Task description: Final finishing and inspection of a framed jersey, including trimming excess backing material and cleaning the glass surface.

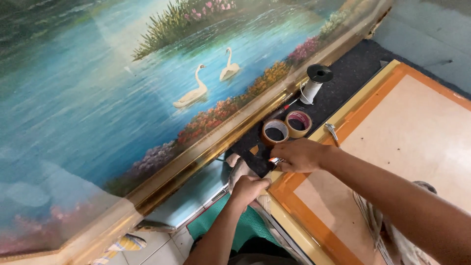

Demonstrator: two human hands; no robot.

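Both hands are working at the near corner of a flat panel with a beige backing board, orange tape border and gold edge (314, 223), lying back-up on a dark grey felt surface (353, 73).

Right hand (300, 155) is reaching in from the right, fingers curled narrow, pinching a small shiny metal piece (275, 161) at the corner. Left hand (249, 189) is coming up from below, closed in a fist on a pale cloth (239, 169) just beside that corner.

Two rolls of brown packing tape (287, 128) are lying flat and touching, just beyond the right hand. A white thread spool with a black top (314, 84) is standing upright further back. A large gold-framed painting of two swans on a blue lake (147, 93) is lying along the left, its frame near the tape rolls.
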